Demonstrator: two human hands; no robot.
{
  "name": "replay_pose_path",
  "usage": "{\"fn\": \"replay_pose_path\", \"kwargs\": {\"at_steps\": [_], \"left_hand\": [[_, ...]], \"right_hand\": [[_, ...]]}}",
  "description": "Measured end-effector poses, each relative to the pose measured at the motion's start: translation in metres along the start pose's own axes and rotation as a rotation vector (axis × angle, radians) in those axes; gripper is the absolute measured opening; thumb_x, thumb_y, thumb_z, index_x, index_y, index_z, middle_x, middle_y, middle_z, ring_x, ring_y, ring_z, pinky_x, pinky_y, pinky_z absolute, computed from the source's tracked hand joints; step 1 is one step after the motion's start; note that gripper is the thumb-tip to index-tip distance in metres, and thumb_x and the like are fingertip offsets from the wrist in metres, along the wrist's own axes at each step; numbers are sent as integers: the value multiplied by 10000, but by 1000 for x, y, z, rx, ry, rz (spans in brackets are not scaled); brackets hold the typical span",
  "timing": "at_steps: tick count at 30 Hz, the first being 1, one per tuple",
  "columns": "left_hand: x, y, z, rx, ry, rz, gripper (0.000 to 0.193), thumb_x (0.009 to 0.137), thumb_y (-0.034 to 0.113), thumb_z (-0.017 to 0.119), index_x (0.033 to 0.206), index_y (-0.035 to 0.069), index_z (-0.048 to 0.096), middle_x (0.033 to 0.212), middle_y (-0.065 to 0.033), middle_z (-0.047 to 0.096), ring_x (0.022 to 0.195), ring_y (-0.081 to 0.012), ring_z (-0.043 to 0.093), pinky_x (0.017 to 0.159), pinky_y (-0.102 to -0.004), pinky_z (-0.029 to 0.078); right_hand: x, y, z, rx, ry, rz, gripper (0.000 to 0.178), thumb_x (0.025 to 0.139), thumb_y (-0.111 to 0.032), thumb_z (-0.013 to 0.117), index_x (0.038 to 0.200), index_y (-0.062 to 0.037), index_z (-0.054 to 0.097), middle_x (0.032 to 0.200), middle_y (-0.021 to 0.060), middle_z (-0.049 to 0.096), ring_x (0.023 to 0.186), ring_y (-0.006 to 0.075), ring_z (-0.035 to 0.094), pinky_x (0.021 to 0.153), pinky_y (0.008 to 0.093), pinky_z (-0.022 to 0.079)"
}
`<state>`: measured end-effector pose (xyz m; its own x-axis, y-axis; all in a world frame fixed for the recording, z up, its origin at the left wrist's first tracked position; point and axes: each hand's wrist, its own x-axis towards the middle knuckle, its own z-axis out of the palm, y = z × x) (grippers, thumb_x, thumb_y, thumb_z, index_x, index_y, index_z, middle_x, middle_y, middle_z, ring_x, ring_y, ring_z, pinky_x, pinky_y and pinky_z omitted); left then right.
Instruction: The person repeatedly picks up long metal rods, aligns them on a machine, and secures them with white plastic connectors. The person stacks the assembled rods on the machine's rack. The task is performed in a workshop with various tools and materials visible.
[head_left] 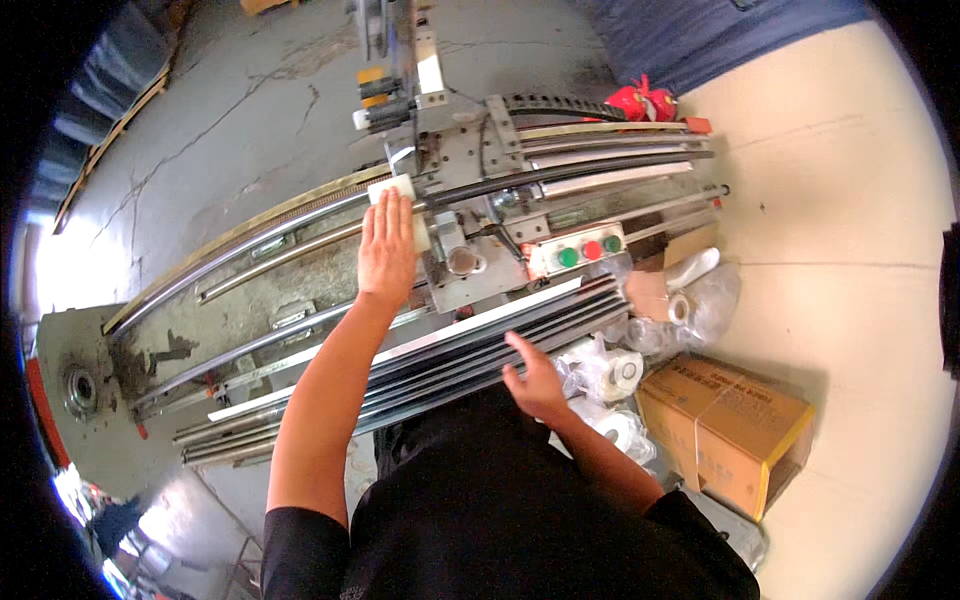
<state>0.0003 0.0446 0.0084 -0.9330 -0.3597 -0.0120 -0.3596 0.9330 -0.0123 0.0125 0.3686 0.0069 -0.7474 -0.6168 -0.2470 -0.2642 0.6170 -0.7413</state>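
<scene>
My left hand [388, 240] lies flat, fingers stretched out together, over a white block or pad [390, 187] beside the machine's metal carriage [455, 150]. The hand covers most of the pad; its pale edge shows past the fingertips and to the right of the fingers. My right hand [540, 385] is held near my body with thumb and fingers apart and nothing in it. It is close to several long dark metal bars [450, 355] that run along the machine's near side. A long white strip [480, 318] lies along their far edge.
A button box [545, 258] with green and red buttons sits right of the carriage. Steel guide rods [255, 265] cross the machine bed. Plastic-wrapped white rolls [612, 373] and a strapped cardboard box [720, 415] stand at the right by the pale wall [840, 200].
</scene>
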Motion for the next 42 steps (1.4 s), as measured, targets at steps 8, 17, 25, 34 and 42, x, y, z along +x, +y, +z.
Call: {"fn": "replay_pose_path", "kwargs": {"at_steps": [8, 17, 25, 34, 42], "left_hand": [[6, 5, -25, 69, -3, 20, 818, 906, 250, 678, 1583, -19, 308, 1665, -204, 282, 1570, -327, 230, 1280, -445, 187], [14, 9, -49, 117, -37, 25, 735, 905, 209, 637, 1547, -27, 367, 1648, -216, 318, 1554, -329, 274, 1276, -440, 210], [19, 12, -56, 245, -54, 26, 918, 855, 360, 754, 1573, -12, 319, 1664, -200, 286, 1565, -309, 239, 1288, -444, 186], [4, -2, -65, 99, 46, 67, 788, 877, 256, 676, 1546, -22, 367, 1648, -205, 320, 1557, -320, 263, 1282, -448, 203], [-48, -101, -87, -207, 140, -2, 732, 817, -19, 533, 1530, -48, 368, 1615, -246, 355, 1528, -371, 317, 1281, -480, 218]], "right_hand": [[-23, -38, -8, 145, -102, 20, 502, 926, -104, 670, 1401, 20, 565, 1350, 223, 654, 1288, 346, 616, 1114, 396, 450], [25, -23, -58, 276, -335, -98, 490, 936, -120, 681, 1395, 15, 576, 1340, 200, 672, 1254, 312, 649, 1082, 392, 474], [85, 10, -103, 236, -433, -247, 459, 937, -131, 670, 1365, 13, 587, 1286, 231, 685, 1227, 358, 652, 1071, 428, 473], [72, -21, -94, 43, -453, -355, 439, 940, -159, 662, 1349, -9, 609, 1295, 214, 674, 1213, 398, 628, 1051, 460, 477], [47, -141, -78, 56, -371, -350, 424, 970, -170, 648, 1375, -54, 603, 1324, 181, 662, 1243, 382, 612, 1081, 441, 459]]}}
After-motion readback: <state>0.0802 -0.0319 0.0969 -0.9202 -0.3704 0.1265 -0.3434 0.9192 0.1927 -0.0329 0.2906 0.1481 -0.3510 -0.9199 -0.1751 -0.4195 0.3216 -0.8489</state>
